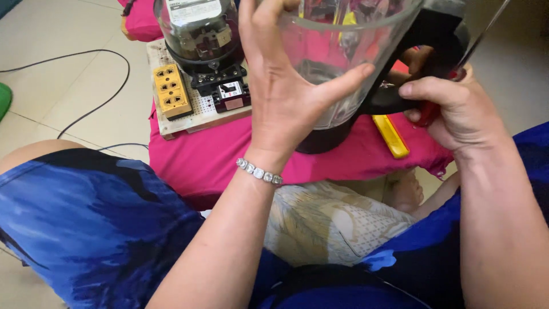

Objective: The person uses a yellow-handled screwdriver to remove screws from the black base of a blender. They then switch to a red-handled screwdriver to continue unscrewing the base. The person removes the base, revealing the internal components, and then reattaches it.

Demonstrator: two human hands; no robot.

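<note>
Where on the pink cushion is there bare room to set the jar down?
The widest bare patch is the pink cushion's front strip, below the white perforated board and left of the left hand. A smaller patch lies right of the yellow tool. It is crowded behind: meter, yellow socket block, and the clear jar held over the middle.

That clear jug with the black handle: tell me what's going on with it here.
A seated person grips the clear plastic blender jug with the left hand, fingers wrapped around its wall. The right hand holds a red-handled screwdriver against the jug's black handle. Behind, on a pink cushion, sit a white pegboard with a yellow socket strip and a glass-domed electric meter. A yellow tool lies nearby.
</note>
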